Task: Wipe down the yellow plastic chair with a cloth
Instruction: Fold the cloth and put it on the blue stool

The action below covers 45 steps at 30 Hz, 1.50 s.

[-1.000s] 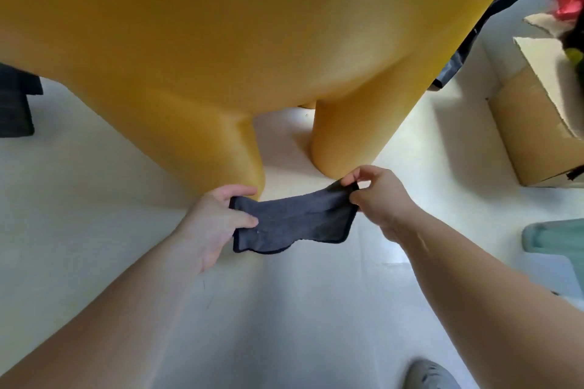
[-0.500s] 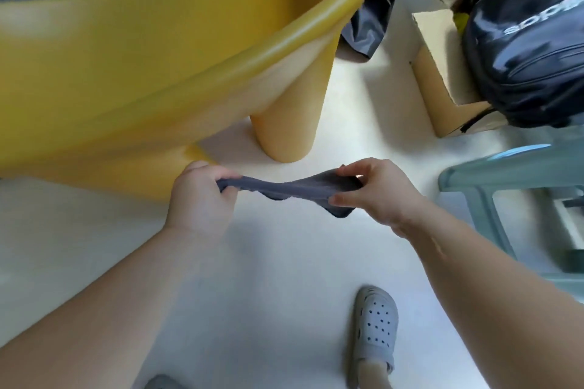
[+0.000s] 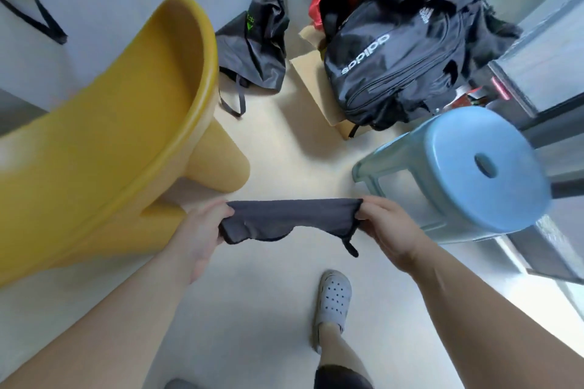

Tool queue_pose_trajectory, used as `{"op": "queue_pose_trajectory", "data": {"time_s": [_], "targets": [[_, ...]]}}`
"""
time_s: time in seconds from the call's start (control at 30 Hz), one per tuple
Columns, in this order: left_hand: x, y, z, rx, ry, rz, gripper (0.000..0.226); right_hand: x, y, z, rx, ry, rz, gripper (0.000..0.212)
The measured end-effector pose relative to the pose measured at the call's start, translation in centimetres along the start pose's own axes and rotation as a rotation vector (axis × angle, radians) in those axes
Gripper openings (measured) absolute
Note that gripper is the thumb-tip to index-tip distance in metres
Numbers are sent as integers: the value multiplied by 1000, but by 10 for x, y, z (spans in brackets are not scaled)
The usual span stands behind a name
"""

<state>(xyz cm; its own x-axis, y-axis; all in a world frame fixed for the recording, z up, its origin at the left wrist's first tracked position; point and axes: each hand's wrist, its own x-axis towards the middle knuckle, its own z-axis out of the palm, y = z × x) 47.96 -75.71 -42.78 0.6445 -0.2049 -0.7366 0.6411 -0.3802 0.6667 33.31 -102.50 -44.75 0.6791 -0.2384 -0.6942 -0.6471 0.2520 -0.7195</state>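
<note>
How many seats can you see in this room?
2. The yellow plastic chair is on the left; the light blue round plastic stool is on the right. The black backpack and clutter behind may hide others.

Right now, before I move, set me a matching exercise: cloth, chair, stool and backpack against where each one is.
1 cloth
2 yellow chair
3 blue stool
4 black backpack

A right of the right hand
B at the back, by the cardboard box
C stretched between left hand and right hand
D left of the left hand

Pairs: 1-C, 2-D, 3-A, 4-B
</note>
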Motion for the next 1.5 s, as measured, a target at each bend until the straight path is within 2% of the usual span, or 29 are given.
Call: {"op": "queue_pose_trajectory", "data": {"time_s": [0.07,0.17,0.3,0.4,0.5,0.7,0.83,0.93,0.97,1.07,1.13,1.2,1.23,1.27,1.37,1.4,1.5], "targets": [[-19,28,33,-128,0,-32,29,-19,-23,-19,134,37,19,46],[-42,64,73,-190,-59,-55,25,-42,-52,-44,187,120,22,31],[-48,87,113,32,-131,-47,34,-56,-67,-75,183,216,72,21],[-37,97,140,154,-79,-3,25,-59,-68,-92,111,355,76,10],[-28,108,176,201,-91,48,18,-62,-72,-106,79,526,80,11],[-10,129,259,247,-305,60,15,-52,-94,-116,94,713,56,7],[4,146,309,237,-445,10,12,-38,-110,-122,188,639,31,12],[17,147,336,262,-487,-3,12,-31,-113,-137,308,562,27,34],[23,144,344,278,-493,-5,11,-27,-109,-144,316,610,30,36],[41,133,373,344,-498,-41,10,-9,-76,-178,212,854,107,25],[52,127,396,339,-537,-89,15,3,-55,-203,329,805,233,22],[65,122,419,343,-591,-128,20,15,-33,-229,606,625,327,11],[74,117,431,354,-597,-135,21,21,-22,-240,682,571,343,14],[83,112,443,359,-593,-135,21,27,-10,-250,703,560,332,15],[114,95,469,419,-553,-116,22,52,21,-272,587,727,282,10],[122,88,475,452,-540,-107,29,58,26,-277,578,768,274,14],[133,82,482,615,-460,-61,63,69,29,-282,596,727,350,54]]}}
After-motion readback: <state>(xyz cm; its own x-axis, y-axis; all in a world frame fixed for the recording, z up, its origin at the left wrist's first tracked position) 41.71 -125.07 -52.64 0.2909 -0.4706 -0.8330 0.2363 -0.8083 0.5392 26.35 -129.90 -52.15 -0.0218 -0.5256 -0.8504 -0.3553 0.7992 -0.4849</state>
